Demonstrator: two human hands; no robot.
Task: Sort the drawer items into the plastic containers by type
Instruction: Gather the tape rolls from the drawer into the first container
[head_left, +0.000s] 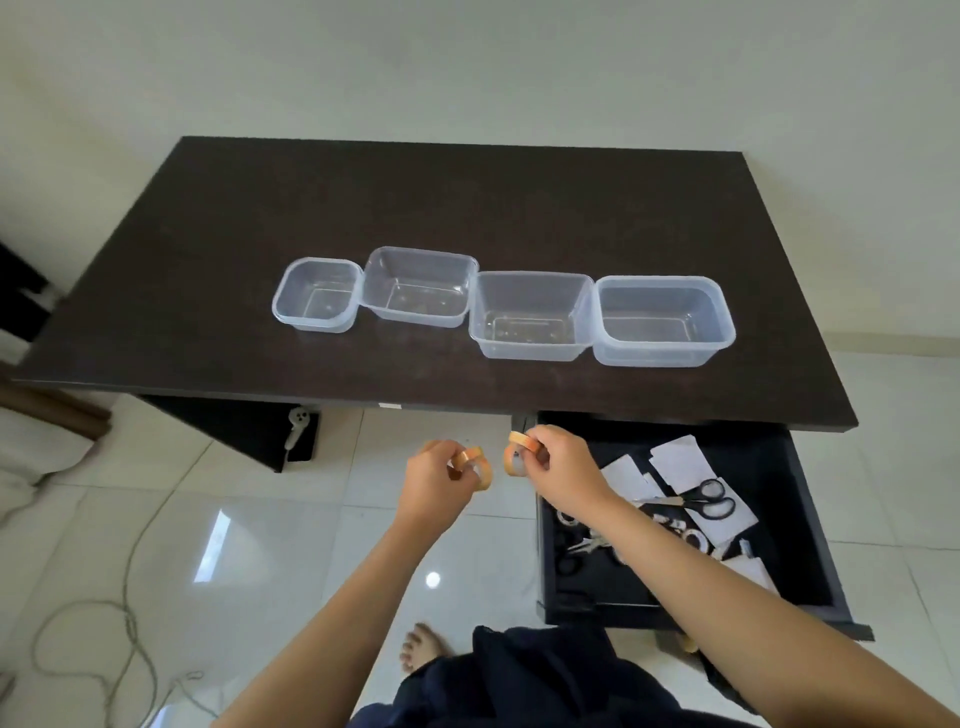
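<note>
Tape rolls (470, 464) pinched in left hand (434, 480) and right hand (558, 467), lower centre
Light, stiff rings, probably easiest gripped through the hole; containers (532, 314) sat unfilled

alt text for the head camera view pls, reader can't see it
Seen from above, a person's left hand and right hand each hold rolls of tape below the front edge of a dark table. Four empty clear plastic containers sit in a row on it. An open drawer at right holds scissors, paper slips and more tape.

Bare forearms, dk navy garment (545, 680), barefoot.
</note>
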